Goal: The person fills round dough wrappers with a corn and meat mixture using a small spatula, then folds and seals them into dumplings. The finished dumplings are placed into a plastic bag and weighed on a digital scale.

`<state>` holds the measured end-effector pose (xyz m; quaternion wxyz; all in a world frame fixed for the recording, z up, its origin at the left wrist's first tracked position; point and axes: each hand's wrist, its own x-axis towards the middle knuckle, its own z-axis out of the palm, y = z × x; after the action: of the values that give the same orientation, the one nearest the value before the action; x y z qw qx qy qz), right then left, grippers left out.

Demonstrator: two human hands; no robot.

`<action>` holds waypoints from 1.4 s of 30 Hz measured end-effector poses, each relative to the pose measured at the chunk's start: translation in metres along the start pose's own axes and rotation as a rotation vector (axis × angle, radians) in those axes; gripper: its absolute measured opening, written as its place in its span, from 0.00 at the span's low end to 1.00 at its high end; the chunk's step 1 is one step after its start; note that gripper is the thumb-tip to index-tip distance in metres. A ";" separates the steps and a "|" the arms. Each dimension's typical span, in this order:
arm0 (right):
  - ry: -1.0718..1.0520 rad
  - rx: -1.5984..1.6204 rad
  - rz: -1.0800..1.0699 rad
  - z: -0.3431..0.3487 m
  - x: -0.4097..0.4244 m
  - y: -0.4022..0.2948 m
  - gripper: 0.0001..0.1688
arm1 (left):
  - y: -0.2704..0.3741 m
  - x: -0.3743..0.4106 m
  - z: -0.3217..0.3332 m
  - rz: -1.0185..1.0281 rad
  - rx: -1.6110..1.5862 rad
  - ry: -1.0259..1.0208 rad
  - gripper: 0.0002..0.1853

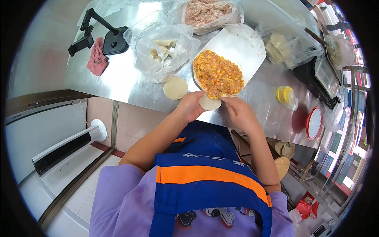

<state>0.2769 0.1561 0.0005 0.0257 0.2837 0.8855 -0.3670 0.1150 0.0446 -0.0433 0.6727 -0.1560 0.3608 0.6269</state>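
Observation:
My left hand (193, 107) holds a round dough wrapper (210, 103) by its left side, at the front edge of the steel table. My right hand (239, 112) is at the wrapper's right edge, its fingers curled around what seems a thin tool, mostly hidden by the hand. Just beyond both hands, a white tray (247, 44) holds a heap of orange and yellow filling (218, 74) with corn kernels, near the tray's front end. A second round wrapper (175, 88) lies flat on the table, left of my left hand.
A clear plastic bag with dough pieces (162, 50) stands beyond the loose wrapper. Behind the tray is a bag of minced meat (208, 13). Rightward are a bag of wrappers (277, 47), a scale (321, 75), yellow rounds (284, 94) and a red-rimmed bowl (314, 123). A black stand (115, 41) and pink cloth (97, 59) lie left.

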 end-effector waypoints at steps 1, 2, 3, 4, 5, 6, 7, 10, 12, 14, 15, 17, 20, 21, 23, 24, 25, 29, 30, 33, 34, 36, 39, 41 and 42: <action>0.008 0.044 -0.020 0.001 -0.003 -0.002 0.16 | 0.000 0.000 0.000 -0.002 -0.024 0.016 0.22; 0.016 0.089 -0.040 0.004 -0.007 -0.005 0.17 | 0.000 0.001 0.001 -0.004 -0.047 0.033 0.22; 0.023 0.132 -0.058 0.007 -0.012 -0.009 0.17 | 0.001 0.000 0.003 -0.008 -0.071 0.049 0.22; 0.050 0.215 -0.065 0.012 -0.014 -0.010 0.16 | 0.002 -0.003 0.006 0.021 -0.059 0.068 0.22; 0.035 0.203 -0.055 0.010 -0.015 -0.008 0.15 | 0.003 -0.006 0.010 0.050 -0.046 0.088 0.21; 0.016 0.192 -0.049 0.007 -0.016 -0.004 0.15 | 0.005 -0.010 0.012 0.083 -0.036 0.111 0.21; -0.004 0.181 -0.044 0.004 -0.016 -0.001 0.14 | 0.004 -0.006 0.005 0.103 -0.021 0.104 0.21; 0.145 0.179 -0.070 -0.001 -0.008 0.001 0.14 | 0.001 0.008 -0.007 0.139 0.027 0.095 0.21; 0.170 0.083 -0.051 -0.001 0.000 -0.002 0.15 | 0.001 0.008 -0.003 0.146 0.055 0.112 0.21; 0.094 0.045 -0.014 0.005 0.005 -0.003 0.15 | -0.001 0.008 0.001 0.144 0.011 0.123 0.21; 0.055 0.028 0.000 0.010 0.008 -0.001 0.15 | -0.001 0.008 0.001 0.147 -0.011 0.132 0.21; 0.045 0.144 -0.021 0.013 0.007 0.003 0.15 | 0.000 0.007 -0.001 0.129 0.022 0.095 0.20; -0.024 0.292 -0.058 0.008 -0.001 -0.005 0.15 | 0.001 0.000 -0.006 0.099 -0.007 0.048 0.20; -0.044 0.298 -0.078 0.006 -0.007 -0.009 0.16 | 0.002 -0.005 -0.007 0.083 -0.025 0.029 0.20; -0.032 0.288 -0.142 0.006 -0.010 -0.009 0.16 | 0.004 -0.016 -0.010 0.012 -0.036 0.023 0.21; 0.000 0.272 -0.185 0.007 -0.012 -0.005 0.16 | 0.005 -0.021 -0.011 -0.023 -0.040 0.019 0.21; 0.031 0.257 -0.229 0.007 -0.013 -0.001 0.16 | 0.006 -0.025 -0.009 -0.025 -0.049 0.027 0.21; 0.109 0.183 -0.217 -0.025 -0.015 0.003 0.17 | 0.013 -0.038 0.004 0.033 -0.084 0.002 0.21; 0.126 0.277 -0.163 -0.029 -0.018 -0.003 0.18 | 0.013 -0.039 0.009 0.056 -0.088 -0.020 0.21; 0.168 0.000 -0.433 -0.037 -0.013 -0.025 0.17 | 0.012 -0.042 0.031 0.061 -0.088 -0.078 0.21; 0.212 -0.064 -0.456 -0.035 -0.010 -0.022 0.17 | 0.011 -0.041 0.034 0.036 -0.109 -0.133 0.22; 0.210 -0.072 -0.392 -0.045 -0.010 -0.013 0.18 | 0.011 -0.040 0.035 0.041 -0.139 -0.172 0.23; 0.258 0.007 -0.318 -0.059 -0.015 -0.007 0.17 | 0.012 -0.037 0.032 0.104 -0.171 -0.226 0.24; 0.238 0.202 -0.198 -0.063 -0.018 -0.019 0.16 | 0.012 -0.037 0.038 0.170 -0.200 -0.248 0.23; 0.267 0.183 -0.216 -0.058 -0.017 -0.023 0.16 | 0.010 -0.036 0.042 0.180 -0.210 -0.256 0.23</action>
<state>0.2883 0.1729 0.0619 -0.1576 0.2342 0.8694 -0.4056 0.1193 0.0473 0.0124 0.6345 -0.1114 0.2173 0.7334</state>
